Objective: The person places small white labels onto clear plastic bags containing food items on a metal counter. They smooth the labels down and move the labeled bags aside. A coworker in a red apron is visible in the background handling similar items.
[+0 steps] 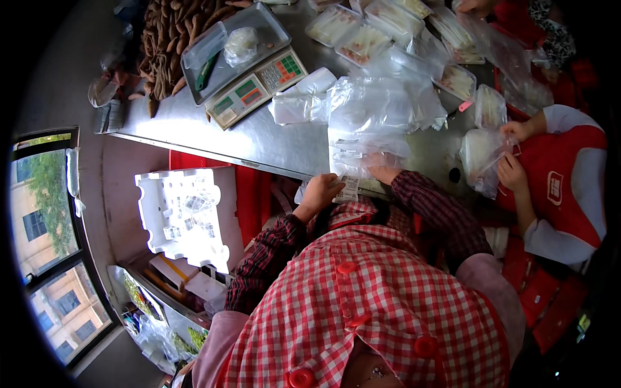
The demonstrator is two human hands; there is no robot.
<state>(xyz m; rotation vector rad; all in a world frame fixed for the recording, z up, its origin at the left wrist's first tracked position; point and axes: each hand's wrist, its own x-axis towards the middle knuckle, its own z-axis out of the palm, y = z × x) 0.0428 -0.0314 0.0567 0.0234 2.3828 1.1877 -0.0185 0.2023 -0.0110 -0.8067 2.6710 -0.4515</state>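
My left hand [318,193] is at the table's near edge, its fingers closed on a strip of printed labels [347,189]. To its right, my right hand [385,169] lies on a clear plastic bag [388,145], its fingers partly hidden under or behind the film. A printed label [348,153] shows on the bag's left part. Beyond my hands a stack of clear plastic bags [368,104] lies flat on the metal table, beside a folded bundle of clear bags [302,104].
A digital scale [257,87] bears a metal tray [284,36] with a green-handled tool. Brown roots [170,39] are heaped at the far left. Packed trays of pale vegetables [364,43] lie at the back. A co-worker's hands [514,169] hold a bagged pack at right. A white foam box [187,213] stands left.
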